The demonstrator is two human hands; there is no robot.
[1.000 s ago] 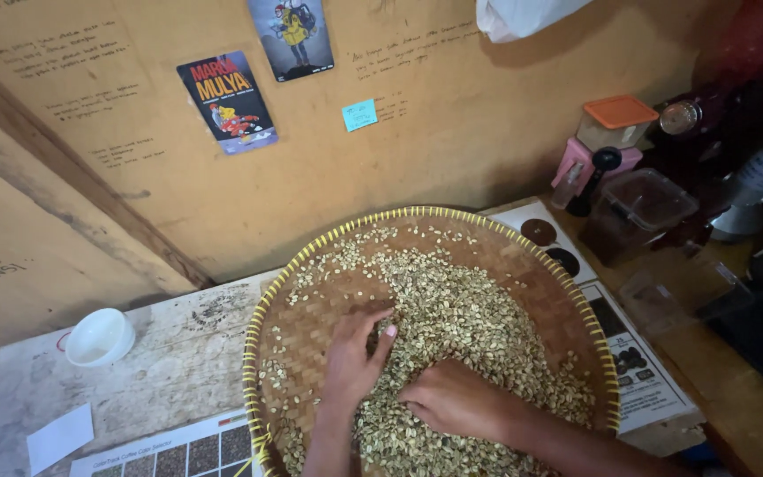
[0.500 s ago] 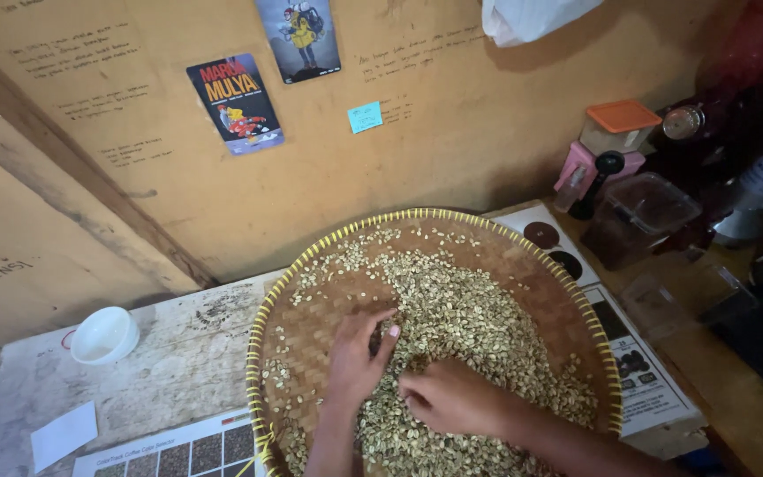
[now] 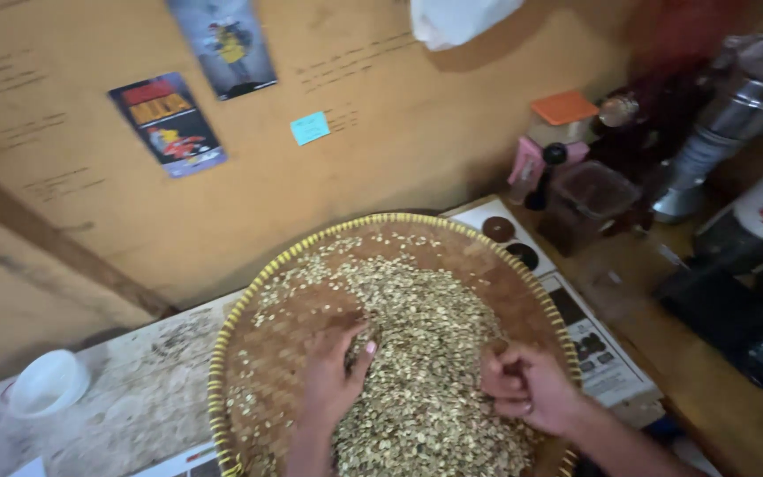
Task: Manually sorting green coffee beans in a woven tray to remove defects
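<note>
A round woven bamboo tray (image 3: 249,300) with a yellow rim lies on the table, covered with a heap of pale green coffee beans (image 3: 417,353). My left hand (image 3: 328,380) rests flat on the beans at the heap's left edge, fingers spread. My right hand (image 3: 527,384) is lifted slightly above the tray's right side, fingers curled into a pinch. Blur hides whether it holds a bean.
A small white bowl (image 3: 46,384) sits on the worn table at far left. Printed sheets (image 3: 593,344) lie right of the tray. Plastic containers (image 3: 589,199), one with an orange lid (image 3: 562,110), and metal canisters (image 3: 735,106) crowd the right. A plywood wall with posters stands behind.
My right hand has left the middle of the heap, moved right and risen with its fingers pinched. My left hand stays on the beans. The camera view has swung to the right.
</note>
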